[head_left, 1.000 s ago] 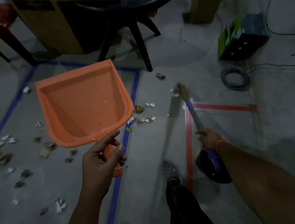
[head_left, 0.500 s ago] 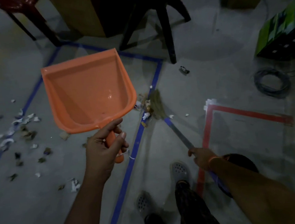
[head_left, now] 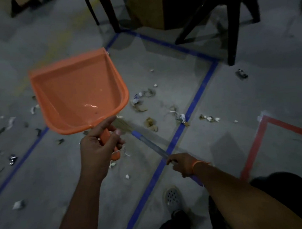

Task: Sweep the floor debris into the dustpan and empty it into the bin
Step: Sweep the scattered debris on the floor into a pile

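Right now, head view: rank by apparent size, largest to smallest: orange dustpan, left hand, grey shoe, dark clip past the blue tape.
1. orange dustpan; held up near the camera, so it looks inflated
2. left hand; also close to the camera
3. grey shoe
4. dark clip; farthest away

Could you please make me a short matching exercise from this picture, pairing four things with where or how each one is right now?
Things:
1. orange plastic dustpan
2. blue-handled broom
3. red floor tape
4. grey perforated clog

States:
A. marks a corner at the right
B. held up off the floor by the left hand
C. on the person's foot, beside the blue floor tape
D. gripped by the right hand

Pairs: 1-B, 2-D, 3-A, 4-C
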A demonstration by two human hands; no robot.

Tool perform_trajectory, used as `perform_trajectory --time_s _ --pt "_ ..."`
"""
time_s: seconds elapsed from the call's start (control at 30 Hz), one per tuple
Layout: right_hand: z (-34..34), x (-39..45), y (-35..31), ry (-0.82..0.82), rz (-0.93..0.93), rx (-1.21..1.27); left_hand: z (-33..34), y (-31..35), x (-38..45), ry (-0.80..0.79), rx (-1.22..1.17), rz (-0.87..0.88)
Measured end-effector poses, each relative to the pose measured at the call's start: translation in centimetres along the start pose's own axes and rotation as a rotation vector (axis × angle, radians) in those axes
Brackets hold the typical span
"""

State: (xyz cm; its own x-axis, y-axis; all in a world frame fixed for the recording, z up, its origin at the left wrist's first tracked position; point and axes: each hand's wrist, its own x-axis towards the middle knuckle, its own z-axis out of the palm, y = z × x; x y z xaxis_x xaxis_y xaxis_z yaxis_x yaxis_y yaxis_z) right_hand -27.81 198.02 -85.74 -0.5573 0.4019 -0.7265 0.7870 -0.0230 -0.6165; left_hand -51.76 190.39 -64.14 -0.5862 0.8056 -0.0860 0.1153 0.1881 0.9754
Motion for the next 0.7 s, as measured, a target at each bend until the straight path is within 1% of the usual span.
perform_trajectory --time_s 0.03,0.1,0.2,0.37,0.5,0.6,0.7 --pt "0.0 -0.7 0.5 0.015 -0.026 0.005 -0.3 0.0 -0.2 0.001 -0.015 0.001" --pt "-0.3 -2.3 2.2 0.049 -0.007 0.0 -0.3 0.0 -0.5 -0.015 -0.047 0.003" --pt "-1.1 -5.9 5.2 0.178 0.061 -0.018 0.9 -0.3 -1.1 -0.088 -0.086 0.001" --pt "-2.5 -13.7 11.4 0.424 0.289 0.047 4.6 0.3 -2.9 -0.215 -0.138 0.019" --pt "-2.1 -19.8 15.5 0.577 0.447 0.196 6.8 0.9 -4.8 -0.303 -0.14 0.05" --pt "-0.8 -23.3 18.0 0.644 0.539 0.305 8.1 1.2 -6.1 -0.331 -0.14 0.065" --pt "0.4 -25.3 19.5 0.668 0.573 0.352 8.6 1.4 -7.7 -0.316 -0.138 0.096"
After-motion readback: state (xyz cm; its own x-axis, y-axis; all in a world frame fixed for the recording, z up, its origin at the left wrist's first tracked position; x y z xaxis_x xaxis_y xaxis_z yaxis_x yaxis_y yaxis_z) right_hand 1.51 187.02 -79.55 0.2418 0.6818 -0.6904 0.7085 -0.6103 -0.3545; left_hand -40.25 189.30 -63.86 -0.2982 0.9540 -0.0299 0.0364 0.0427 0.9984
